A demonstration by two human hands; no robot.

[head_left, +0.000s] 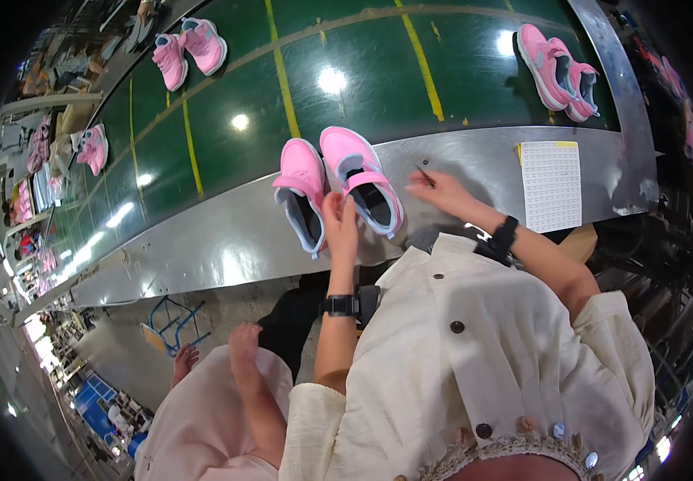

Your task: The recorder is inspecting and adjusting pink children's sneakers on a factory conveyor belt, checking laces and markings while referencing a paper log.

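Observation:
Two pink shoes with pale blue soles stand side by side on the metal ledge, toes pointing away from me: a left shoe [301, 188] and a right shoe [360, 176] with a strap across it. My left hand [340, 224] is between them at their heel ends, fingers pinched together against the right shoe's strap and collar. What the fingertips hold is hidden. To the right of the pair, just above the ledge, my right hand [445, 195] is closed around a thin dark pointed tool [426, 177], its kind too small to tell.
Beyond the ledge [186, 248] runs a green conveyor belt [238, 152] with yellow lines. Pink shoe pairs sit far left [190, 52] and far right [559, 72]; another pink shoe [92, 149] is further left. A printed sheet [551, 186] lies right. A co-worker's arm [254, 385] is close on my left.

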